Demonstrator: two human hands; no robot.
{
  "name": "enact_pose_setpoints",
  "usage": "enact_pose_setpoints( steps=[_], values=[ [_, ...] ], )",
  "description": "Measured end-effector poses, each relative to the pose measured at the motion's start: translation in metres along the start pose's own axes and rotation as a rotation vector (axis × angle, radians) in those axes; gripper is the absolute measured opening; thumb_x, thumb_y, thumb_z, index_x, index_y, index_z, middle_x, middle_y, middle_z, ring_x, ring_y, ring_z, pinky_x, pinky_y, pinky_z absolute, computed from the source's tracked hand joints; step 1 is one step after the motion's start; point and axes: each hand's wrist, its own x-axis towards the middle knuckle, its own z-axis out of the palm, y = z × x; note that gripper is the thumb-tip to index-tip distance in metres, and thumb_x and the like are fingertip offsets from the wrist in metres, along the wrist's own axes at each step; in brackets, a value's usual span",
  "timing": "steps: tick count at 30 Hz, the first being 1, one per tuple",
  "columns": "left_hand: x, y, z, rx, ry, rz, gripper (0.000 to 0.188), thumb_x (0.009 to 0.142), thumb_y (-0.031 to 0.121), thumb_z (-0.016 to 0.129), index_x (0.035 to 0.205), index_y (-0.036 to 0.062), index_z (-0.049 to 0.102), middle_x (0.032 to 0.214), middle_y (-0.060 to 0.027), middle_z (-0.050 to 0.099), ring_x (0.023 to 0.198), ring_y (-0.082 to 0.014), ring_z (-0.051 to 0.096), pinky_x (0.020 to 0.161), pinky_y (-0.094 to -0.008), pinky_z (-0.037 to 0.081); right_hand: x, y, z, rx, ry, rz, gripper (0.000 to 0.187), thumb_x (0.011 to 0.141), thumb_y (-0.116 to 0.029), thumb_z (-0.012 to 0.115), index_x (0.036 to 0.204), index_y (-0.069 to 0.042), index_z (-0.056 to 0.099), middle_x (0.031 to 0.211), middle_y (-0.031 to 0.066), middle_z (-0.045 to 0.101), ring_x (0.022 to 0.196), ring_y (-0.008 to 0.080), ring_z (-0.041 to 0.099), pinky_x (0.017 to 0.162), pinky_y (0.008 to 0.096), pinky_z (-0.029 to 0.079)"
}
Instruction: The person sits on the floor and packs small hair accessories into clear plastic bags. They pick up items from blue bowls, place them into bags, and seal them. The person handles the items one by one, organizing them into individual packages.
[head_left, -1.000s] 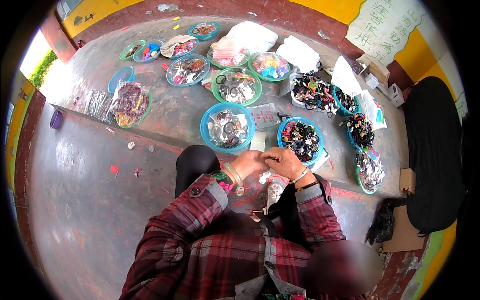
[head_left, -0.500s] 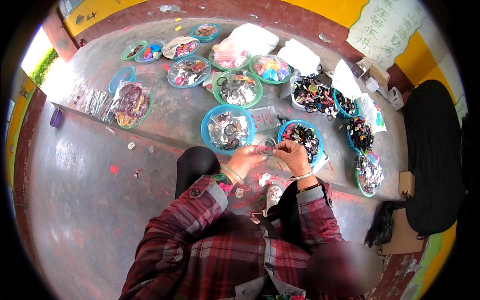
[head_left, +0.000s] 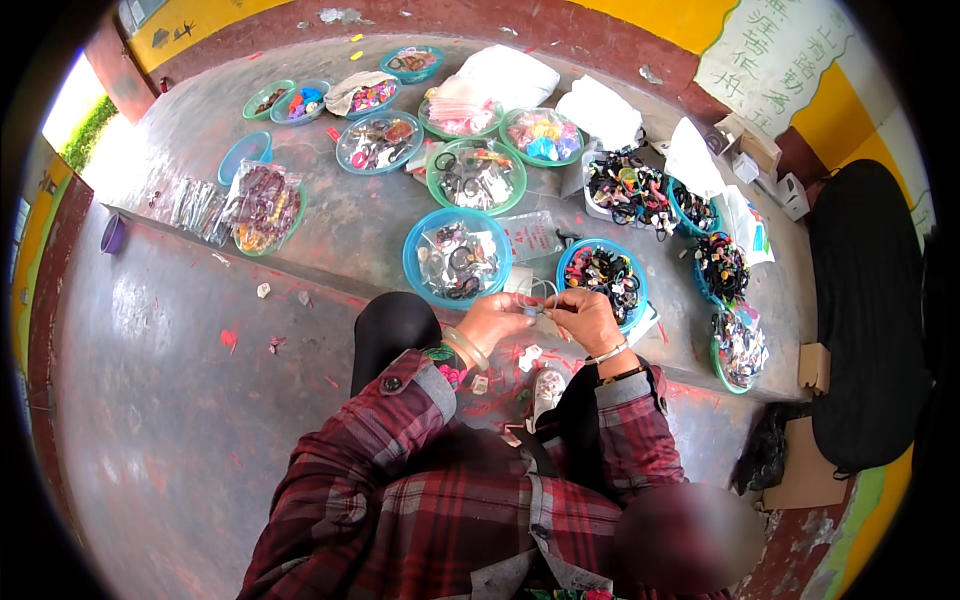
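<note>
My left hand (head_left: 492, 322) and my right hand (head_left: 588, 320) meet in front of my knees, fingertips pinched close together. Between them is a thin grey hair tie (head_left: 541, 287), its loop standing up above the fingers. Both hands are closed on it; what lies right under the fingertips is too small to make out. Just beyond my left hand sits a blue basket (head_left: 412, 283) holding clear packets with dark hair ties. Beyond my right hand, another blue basket (head_left: 640, 275) is filled with black hair ties bearing coloured ornaments.
On the raised ledge stand several more baskets, among them a green basket (head_left: 432, 178) of packets. A white sack (head_left: 510, 75) lies behind. At the right are a long black bag (head_left: 868, 320) and a cardboard box (head_left: 814, 368). A purple bowl (head_left: 113, 234) stands far left.
The grey loop now stands up more plainly between my fingers. My right fingers have turned a little and dropped slightly; the left fingertips have shifted lower. The baskets have not moved.
</note>
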Motion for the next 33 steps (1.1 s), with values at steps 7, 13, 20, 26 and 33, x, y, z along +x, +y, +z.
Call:
enact_pose_setpoints(
  steps=[7, 13, 20, 26, 33],
  values=[
    [0.000, -0.002, 0.000, 0.046, 0.001, 0.020, 0.020, 0.079, -0.004, 0.056, 0.100, -0.0017, 0.057, 0.095, -0.0058, 0.059, 0.088, -0.0128, 0.056, 0.079, -0.0231, 0.046, 0.001, -0.002, 0.004, -0.430, 0.057, -0.363, 0.017, 0.066, -0.009, 0.067, 0.083, -0.009, 0.069, 0.107, 0.0130, 0.058, 0.101, 0.0270, 0.052, 0.082, 0.0360, 0.044],
    [0.001, -0.003, 0.001, -0.030, -0.015, 0.037, 0.018, 0.081, -0.003, 0.054, 0.099, -0.0010, 0.055, 0.097, -0.0077, 0.058, 0.090, -0.0162, 0.058, 0.083, -0.0277, 0.047, 0.002, 0.000, 0.004, -0.476, 0.004, -0.350, 0.030, 0.061, -0.011, 0.065, 0.090, -0.012, 0.070, 0.132, 0.0168, 0.040, 0.127, 0.0388, 0.027, 0.101, 0.0422, 0.031],
    [-0.007, 0.008, 0.009, -0.046, 0.054, -0.030, 0.016, 0.082, 0.003, 0.057, 0.097, 0.0033, 0.056, 0.095, -0.0042, 0.059, 0.086, -0.0128, 0.058, 0.073, -0.0247, 0.048, 0.003, 0.005, 0.006, -0.460, -0.015, -0.334, 0.034, 0.058, -0.011, 0.065, 0.092, -0.013, 0.069, 0.133, 0.0168, 0.039, 0.127, 0.0386, 0.028, 0.102, 0.0421, 0.030],
    [-0.006, 0.003, 0.007, -0.035, 0.040, -0.021, 0.013, 0.082, 0.004, 0.057, 0.095, 0.0049, 0.057, 0.095, -0.0032, 0.060, 0.084, -0.0109, 0.058, 0.068, -0.0238, 0.049, 0.004, 0.008, 0.006, -0.456, -0.041, -0.330, 0.033, 0.057, -0.011, 0.066, 0.089, -0.013, 0.070, 0.132, 0.0158, 0.040, 0.127, 0.0364, 0.028, 0.102, 0.0409, 0.030],
    [-0.009, 0.012, 0.013, -0.001, 0.015, -0.029, 0.017, 0.082, 0.004, 0.057, 0.098, 0.0047, 0.058, 0.096, -0.0020, 0.060, 0.084, -0.0103, 0.057, 0.068, -0.0232, 0.048, 0.003, -0.004, 0.004, -0.341, -0.068, -0.191, 0.029, 0.058, -0.010, 0.067, 0.086, -0.016, 0.070, 0.135, 0.0150, 0.037, 0.130, 0.0340, 0.024, 0.104, 0.0392, 0.027]
  ],
)
